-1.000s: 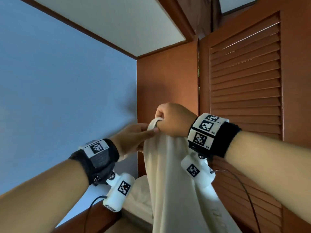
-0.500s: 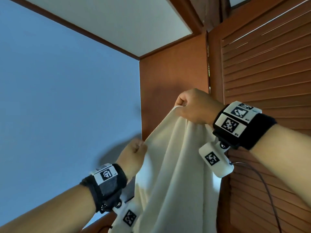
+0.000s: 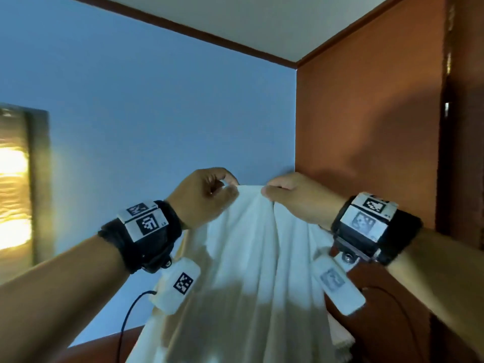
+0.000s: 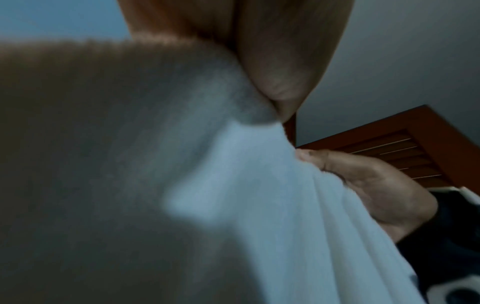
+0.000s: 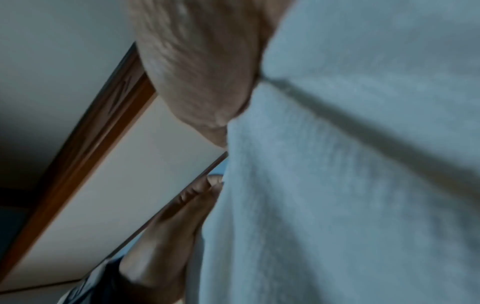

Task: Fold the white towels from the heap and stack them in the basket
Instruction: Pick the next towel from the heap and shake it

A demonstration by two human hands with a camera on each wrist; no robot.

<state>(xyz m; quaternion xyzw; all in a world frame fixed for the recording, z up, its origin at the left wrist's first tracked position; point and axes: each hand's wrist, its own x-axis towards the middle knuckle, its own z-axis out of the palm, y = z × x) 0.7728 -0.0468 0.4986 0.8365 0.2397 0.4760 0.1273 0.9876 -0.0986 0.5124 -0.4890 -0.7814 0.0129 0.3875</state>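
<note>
A white towel [image 3: 248,271] hangs in long folds from both raised hands in the head view. My left hand [image 3: 230,187] pinches its top edge on the left, and my right hand [image 3: 267,189] pinches the same edge a short way to the right. The left wrist view shows the towel [image 4: 259,205] close up under my left hand's fingers [image 4: 280,78], with the right hand [image 4: 363,185] gripping cloth beyond. In the right wrist view the towel [image 5: 350,185] fills the right side below my right hand's fingers [image 5: 207,82]. Heap and basket are out of sight.
A blue wall [image 3: 157,113] stands ahead, with a lit wall lamp [image 3: 15,192] at the far left. A brown wooden cabinet [image 3: 366,127] rises on the right, close behind my right hand. A louvred wooden door [image 4: 389,152] shows in the left wrist view.
My left hand has risen from lower left to level with the right and now pinches the top edge close beside it. The view has swung left, bringing the lamp in.
</note>
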